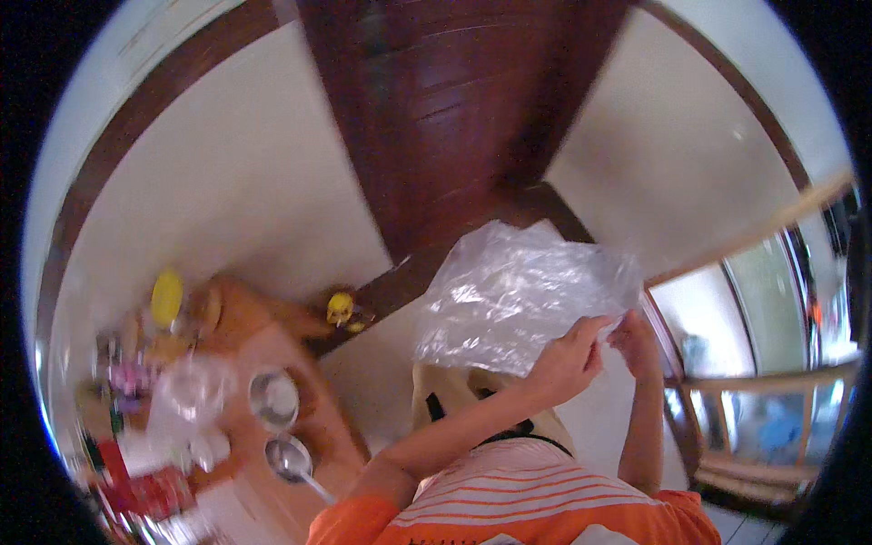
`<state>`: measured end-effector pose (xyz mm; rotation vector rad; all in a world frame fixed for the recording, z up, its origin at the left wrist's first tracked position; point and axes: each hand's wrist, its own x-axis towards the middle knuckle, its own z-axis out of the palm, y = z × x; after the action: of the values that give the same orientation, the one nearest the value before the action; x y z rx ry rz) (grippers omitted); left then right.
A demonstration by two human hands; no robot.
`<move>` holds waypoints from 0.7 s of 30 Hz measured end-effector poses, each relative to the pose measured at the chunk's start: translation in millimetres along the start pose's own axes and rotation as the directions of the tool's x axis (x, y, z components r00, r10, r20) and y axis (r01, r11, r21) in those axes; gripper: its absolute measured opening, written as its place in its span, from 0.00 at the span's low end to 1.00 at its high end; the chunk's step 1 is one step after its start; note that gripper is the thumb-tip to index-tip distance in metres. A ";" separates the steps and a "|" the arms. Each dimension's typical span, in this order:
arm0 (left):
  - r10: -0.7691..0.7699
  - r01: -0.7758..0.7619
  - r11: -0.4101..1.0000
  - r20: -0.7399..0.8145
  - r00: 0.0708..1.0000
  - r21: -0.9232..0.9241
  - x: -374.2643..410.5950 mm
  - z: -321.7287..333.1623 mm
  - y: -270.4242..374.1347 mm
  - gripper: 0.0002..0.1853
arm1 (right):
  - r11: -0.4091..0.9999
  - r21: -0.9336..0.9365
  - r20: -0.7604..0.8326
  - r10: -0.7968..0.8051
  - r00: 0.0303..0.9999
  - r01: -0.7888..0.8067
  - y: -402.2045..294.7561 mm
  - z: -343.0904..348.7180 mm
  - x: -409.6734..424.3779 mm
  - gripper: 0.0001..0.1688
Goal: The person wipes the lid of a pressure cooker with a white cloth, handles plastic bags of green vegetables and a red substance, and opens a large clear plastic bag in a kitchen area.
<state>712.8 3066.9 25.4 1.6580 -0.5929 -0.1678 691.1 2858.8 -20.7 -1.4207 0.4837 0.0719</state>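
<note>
A large clear plastic bag (504, 293) spreads out in front of me, its crinkled film catching the light. My left hand (572, 361) reaches across to the right and pinches a gathered part at the bag's right end. Close beside it, my right hand (633, 340) also has its fingers closed on that gathered part. The two hands nearly touch, and the fingertips are partly blurred. Most of the film hangs to the left of both hands, above my lap.
At the left, a wooden table (327, 402) carries two metal bowls, one (274, 400) holding something white, the other (289, 458) with a spoon handle. Clear plastic (194, 388) and red packaging (153, 490) lie farther left. A dark wooden door (449, 102) stands ahead; a glass-fronted cabinet (763, 422) is at right.
</note>
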 end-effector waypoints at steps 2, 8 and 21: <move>-0.029 0.030 1.000 0.176 0.984 0.000 12.1 35.3 6.2 0.23 | 0.987 0.163 0.035 -0.017 0.999 0.011 5.6 -48.6 -7.7 0.21; -0.005 0.018 1.000 0.455 0.890 -0.024 51.7 174.3 -9.9 0.20 | 0.960 0.274 -0.284 0.137 0.949 -0.057 34.8 -207.9 -19.3 0.19; -0.102 0.103 0.994 0.776 0.623 0.048 165.7 408.6 -32.3 0.11 | 0.706 0.657 -0.602 0.283 0.747 0.262 95.1 -436.9 -42.8 0.12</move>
<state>685.8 2631.3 -44.6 1.5681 -1.1468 -1.0223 499.1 2466.1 -124.2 -0.6034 0.9977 -0.6059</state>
